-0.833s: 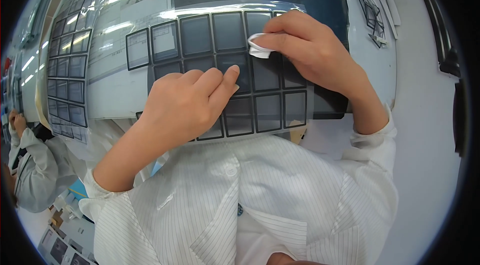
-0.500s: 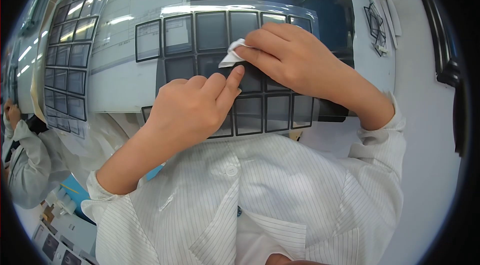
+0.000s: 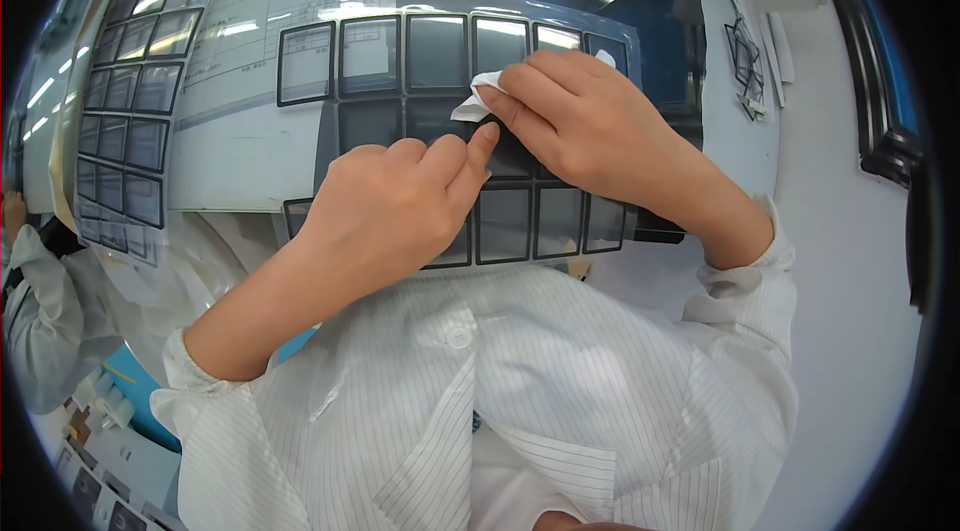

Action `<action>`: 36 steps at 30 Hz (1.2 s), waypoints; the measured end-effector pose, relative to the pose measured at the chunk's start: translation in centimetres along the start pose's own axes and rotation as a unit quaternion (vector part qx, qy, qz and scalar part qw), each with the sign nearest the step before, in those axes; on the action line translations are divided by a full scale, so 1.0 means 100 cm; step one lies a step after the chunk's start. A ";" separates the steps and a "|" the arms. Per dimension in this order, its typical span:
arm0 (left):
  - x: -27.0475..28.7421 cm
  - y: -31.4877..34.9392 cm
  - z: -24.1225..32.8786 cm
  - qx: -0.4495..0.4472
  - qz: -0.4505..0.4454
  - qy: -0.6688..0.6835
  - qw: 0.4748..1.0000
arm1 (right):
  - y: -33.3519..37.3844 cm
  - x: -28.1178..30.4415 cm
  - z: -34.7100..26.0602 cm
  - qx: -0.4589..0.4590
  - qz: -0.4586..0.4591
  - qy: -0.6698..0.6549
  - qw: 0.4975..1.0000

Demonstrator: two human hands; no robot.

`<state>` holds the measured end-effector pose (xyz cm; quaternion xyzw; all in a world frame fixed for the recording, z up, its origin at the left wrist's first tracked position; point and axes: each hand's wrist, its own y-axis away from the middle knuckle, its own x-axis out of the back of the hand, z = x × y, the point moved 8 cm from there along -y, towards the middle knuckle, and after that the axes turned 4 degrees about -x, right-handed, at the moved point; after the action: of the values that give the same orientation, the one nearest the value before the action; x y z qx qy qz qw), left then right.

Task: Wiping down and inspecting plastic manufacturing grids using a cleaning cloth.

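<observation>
Shot from a head-worn fisheye, left one of the pair, tipped down at left hand and right hand, pretty close, but wide enough to catch the wearer's striped shirt.

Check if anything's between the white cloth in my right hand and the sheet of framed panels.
Nothing visible stands between the white cloth, pinched in your right hand, and the sheet of framed panels. Your left hand is close, its index fingertip by the cloth's near edge.

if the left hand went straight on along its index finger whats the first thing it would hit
Probably the right hand, near its thumb, with the white cloth it pinches close beside that line. Depth is unclear, so the left hand might pass beneath.
</observation>
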<state>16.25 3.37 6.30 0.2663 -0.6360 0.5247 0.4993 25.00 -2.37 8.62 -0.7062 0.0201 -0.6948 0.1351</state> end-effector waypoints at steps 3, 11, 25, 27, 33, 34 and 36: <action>0.000 0.000 0.001 0.000 -0.002 -0.005 1.000 | 0.002 0.000 0.000 0.002 -0.013 0.010 1.000; 0.000 0.003 0.002 0.003 -0.015 -0.021 1.000 | -0.003 0.003 0.000 0.009 -0.014 0.015 1.000; 0.036 0.012 -0.014 0.066 0.067 0.099 0.991 | 0.028 0.029 0.003 -0.106 -0.049 -0.319 0.940; 0.032 0.008 -0.022 0.082 0.054 0.103 0.990 | 0.032 0.027 0.015 -0.155 -0.053 -0.350 0.922; 0.013 -0.005 -0.025 0.103 0.003 0.075 0.992 | 0.047 0.007 0.057 -0.226 0.061 -0.742 0.628; 0.014 -0.005 -0.015 0.057 0.003 0.103 0.993 | 0.045 0.010 0.056 -0.224 0.061 -0.742 0.629; 0.018 -0.002 0.000 0.002 -0.008 0.151 0.989 | 0.047 0.004 0.058 -0.342 -0.004 -0.574 0.744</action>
<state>15.81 3.59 8.01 0.1899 -0.5504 0.5561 0.5931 31.53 -6.00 7.99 -0.9704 0.1724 -0.1048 -0.1326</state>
